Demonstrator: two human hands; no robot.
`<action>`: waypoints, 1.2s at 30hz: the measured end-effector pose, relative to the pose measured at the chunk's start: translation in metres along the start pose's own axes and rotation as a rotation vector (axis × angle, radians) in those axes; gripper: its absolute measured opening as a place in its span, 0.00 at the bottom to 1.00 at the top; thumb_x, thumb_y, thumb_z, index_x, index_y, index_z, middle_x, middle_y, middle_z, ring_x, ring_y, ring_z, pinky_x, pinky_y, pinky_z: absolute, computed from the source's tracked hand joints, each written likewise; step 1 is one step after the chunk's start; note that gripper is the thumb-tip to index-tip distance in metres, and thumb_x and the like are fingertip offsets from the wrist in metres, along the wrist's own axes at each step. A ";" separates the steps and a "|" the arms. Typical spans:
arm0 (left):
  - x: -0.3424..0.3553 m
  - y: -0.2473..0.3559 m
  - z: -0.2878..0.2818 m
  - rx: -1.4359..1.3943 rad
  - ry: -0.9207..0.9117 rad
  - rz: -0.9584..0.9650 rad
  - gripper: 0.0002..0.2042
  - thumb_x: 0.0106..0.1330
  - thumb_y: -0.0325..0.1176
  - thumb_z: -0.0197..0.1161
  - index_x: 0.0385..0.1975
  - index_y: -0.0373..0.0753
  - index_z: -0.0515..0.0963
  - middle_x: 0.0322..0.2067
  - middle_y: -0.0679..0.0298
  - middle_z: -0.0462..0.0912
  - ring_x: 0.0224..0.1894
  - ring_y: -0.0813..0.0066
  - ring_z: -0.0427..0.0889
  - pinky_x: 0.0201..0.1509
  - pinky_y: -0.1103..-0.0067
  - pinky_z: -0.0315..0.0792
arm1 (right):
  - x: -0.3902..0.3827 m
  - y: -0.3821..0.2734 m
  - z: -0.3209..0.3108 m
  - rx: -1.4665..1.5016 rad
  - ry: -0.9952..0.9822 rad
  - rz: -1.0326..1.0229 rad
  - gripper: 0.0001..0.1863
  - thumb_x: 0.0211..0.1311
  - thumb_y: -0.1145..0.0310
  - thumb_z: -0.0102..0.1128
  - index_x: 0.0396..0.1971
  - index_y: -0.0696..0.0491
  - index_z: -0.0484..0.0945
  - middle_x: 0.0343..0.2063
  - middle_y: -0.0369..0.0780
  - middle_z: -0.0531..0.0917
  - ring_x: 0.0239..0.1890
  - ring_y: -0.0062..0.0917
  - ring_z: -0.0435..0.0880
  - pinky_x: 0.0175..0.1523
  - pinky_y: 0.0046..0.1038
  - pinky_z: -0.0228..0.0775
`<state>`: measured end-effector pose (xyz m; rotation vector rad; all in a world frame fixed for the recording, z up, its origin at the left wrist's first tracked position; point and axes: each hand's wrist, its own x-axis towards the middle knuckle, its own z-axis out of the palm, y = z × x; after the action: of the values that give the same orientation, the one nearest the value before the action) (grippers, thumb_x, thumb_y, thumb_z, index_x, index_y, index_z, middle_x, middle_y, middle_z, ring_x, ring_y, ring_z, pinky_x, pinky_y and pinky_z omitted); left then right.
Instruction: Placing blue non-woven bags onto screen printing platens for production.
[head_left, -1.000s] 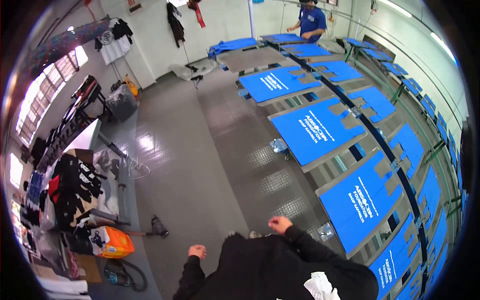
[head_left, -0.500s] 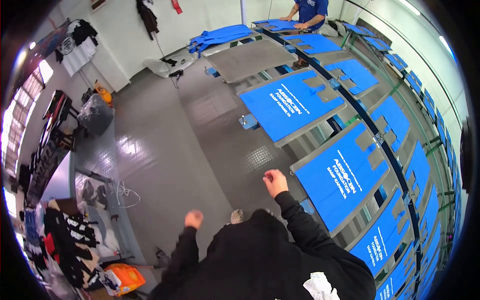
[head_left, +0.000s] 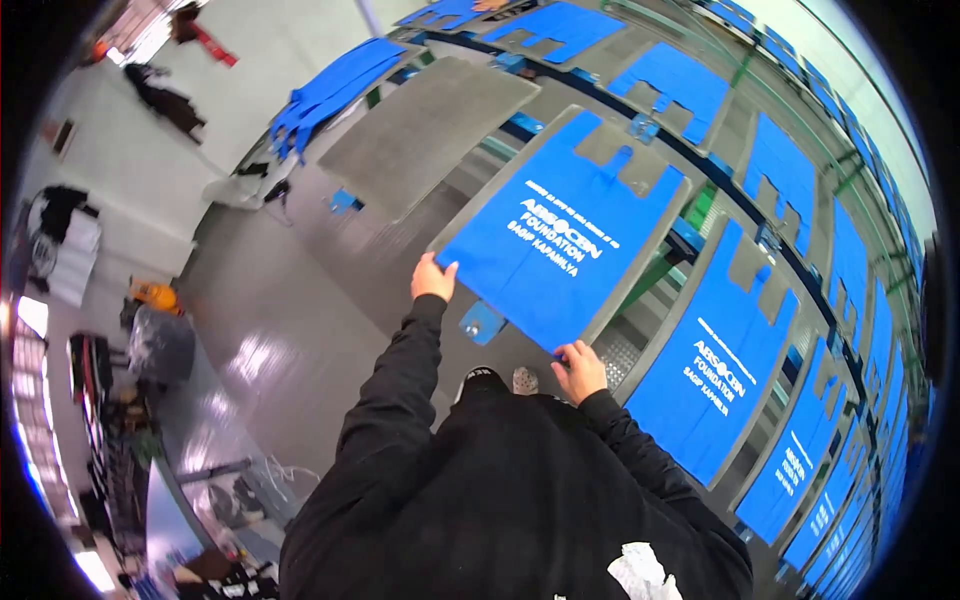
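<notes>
A flat blue cloth bag (head_left: 545,215) with white printing and a notched top end lies on a grey board (head_left: 430,247) in front of me. My left hand (head_left: 433,280) is closed at its near left corner, thumb toward the cloth. At the near right corner my right hand (head_left: 582,372) is closed too, its fingertips pinching the edge. The bag still rests flat on the board. Under the board's near edge sticks out a blue metal bracket (head_left: 482,322).
A bare grey board (head_left: 430,130) stands beyond, with a pile of blue bags (head_left: 335,90) behind it. More boards with printed blue bags (head_left: 712,350) run along the rail (head_left: 640,125) to my right. Another person's hand (head_left: 488,5) shows at the top. A clear plastic sack (head_left: 160,345) stands far left.
I have moved forward and turned toward the boards. Both hands, free in the air before, have come to the near corners of a blue bag.
</notes>
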<state>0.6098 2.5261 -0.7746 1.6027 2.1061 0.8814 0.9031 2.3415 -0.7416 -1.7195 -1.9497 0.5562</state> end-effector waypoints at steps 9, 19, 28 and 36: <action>0.033 0.025 0.012 -0.548 -0.159 -0.030 0.09 0.57 0.31 0.65 0.30 0.35 0.73 0.20 0.61 0.79 0.22 0.74 0.78 0.31 0.77 0.72 | 0.154 -0.089 -0.039 0.223 0.105 -0.205 0.20 0.54 0.74 0.57 0.50 0.46 0.73 0.50 0.40 0.75 0.47 0.38 0.78 0.47 0.35 0.74; 0.033 0.114 -0.020 -0.887 -0.177 0.078 0.13 0.57 0.32 0.68 0.27 0.35 0.69 0.21 0.66 0.75 0.24 0.79 0.74 0.28 0.79 0.69 | 0.338 -0.121 -0.052 0.026 -0.649 -0.336 0.20 0.43 0.77 0.54 0.39 0.48 0.82 0.30 0.41 0.84 0.37 0.35 0.82 0.41 0.33 0.74; -0.083 0.120 0.069 -0.412 -0.632 0.042 0.22 0.52 0.43 0.69 0.41 0.34 0.77 0.39 0.48 0.82 0.43 0.50 0.81 0.47 0.64 0.72 | 0.319 -0.115 -0.123 -0.076 -0.414 -0.306 0.11 0.42 0.75 0.57 0.27 0.52 0.84 0.27 0.42 0.84 0.31 0.34 0.83 0.38 0.32 0.74; -0.093 0.197 -0.045 -0.658 -0.479 0.691 0.11 0.58 0.33 0.64 0.24 0.33 0.70 0.19 0.59 0.73 0.21 0.67 0.70 0.27 0.71 0.65 | 0.207 -0.098 -0.289 0.211 0.216 -0.237 0.10 0.50 0.81 0.57 0.33 0.55 0.82 0.29 0.38 0.85 0.31 0.20 0.82 0.40 0.23 0.75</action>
<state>0.7541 2.4586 -0.6200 1.8957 0.8007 1.0889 0.9768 2.5309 -0.4337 -1.3383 -1.8362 0.4516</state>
